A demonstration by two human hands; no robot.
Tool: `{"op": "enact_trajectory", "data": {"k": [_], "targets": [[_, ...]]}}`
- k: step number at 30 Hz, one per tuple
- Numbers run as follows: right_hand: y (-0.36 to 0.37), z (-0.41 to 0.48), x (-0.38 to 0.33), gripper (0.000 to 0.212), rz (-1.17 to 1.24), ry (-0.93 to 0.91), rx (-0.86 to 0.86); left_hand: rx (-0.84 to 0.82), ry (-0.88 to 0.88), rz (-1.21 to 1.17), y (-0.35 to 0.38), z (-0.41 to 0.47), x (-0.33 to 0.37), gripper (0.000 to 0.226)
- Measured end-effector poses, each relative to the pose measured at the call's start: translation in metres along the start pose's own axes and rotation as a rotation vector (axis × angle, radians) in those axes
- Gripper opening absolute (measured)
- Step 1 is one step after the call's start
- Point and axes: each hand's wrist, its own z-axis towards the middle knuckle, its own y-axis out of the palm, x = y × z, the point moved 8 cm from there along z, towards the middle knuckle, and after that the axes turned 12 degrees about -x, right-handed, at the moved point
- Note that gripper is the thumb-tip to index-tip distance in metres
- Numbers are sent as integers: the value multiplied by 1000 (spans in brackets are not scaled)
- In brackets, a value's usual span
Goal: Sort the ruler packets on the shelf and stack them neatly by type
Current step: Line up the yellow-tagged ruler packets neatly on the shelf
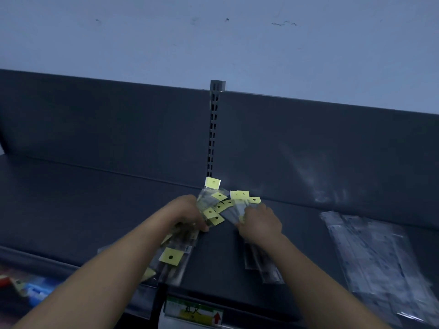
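Observation:
A jumbled heap of clear ruler packets with yellow header tags [215,207] lies on the dark grey shelf [83,205], near the back panel at the centre. My left hand [187,213] presses down on the left part of the heap, fingers curled around several packets. My right hand [260,223] grips a small bundle of packets [237,210] at the heap's right side. More packets [174,260] stick out under my left forearm toward the shelf's front edge. Others [262,262] lie under my right wrist.
A stack of larger clear packets [377,260] lies on the shelf at the right. A slotted upright [213,129] divides the back panel. A price label [193,313] hangs on the front edge. Colourful items [33,290] sit on a lower shelf at the bottom left.

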Motion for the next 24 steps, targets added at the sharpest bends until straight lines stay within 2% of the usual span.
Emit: {"op": "enact_trajectory", "data": {"k": [1,3,7,10,15,17,19,21,23,24], "targets": [[0,0,-1,49,-7,-11,9,10,8,-8,-1,-2,2,54],[0,-1,-3,48,-14,-32,27,73,10,32,-8,-4,4,40],[-1,-2,-3,50,-32,-38,35,75,-11,140,-14,-4,3,48],[0,-2,-4,51,-48,-39,26,48,27,94,-11,-3,2,54],[0,-2,-2,50,-46,-32,38,188,87,-7,-24,-7,-1,29],[1,-1,0,49,-33,-23,34,257,123,-141,-40,-10,-6,28],[0,-3,-2,49,-26,-10,42,317,213,-391,-60,-20,-8,27],[-10,-8,-10,50,76,-41,159,335,340,-692,-79,-35,-2,28],[-25,-16,-24,48,425,-194,250,304,453,-952,-91,-48,8,31],[-29,-20,-35,46,678,-302,184,268,487,-1054,-91,-52,13,31]]}}
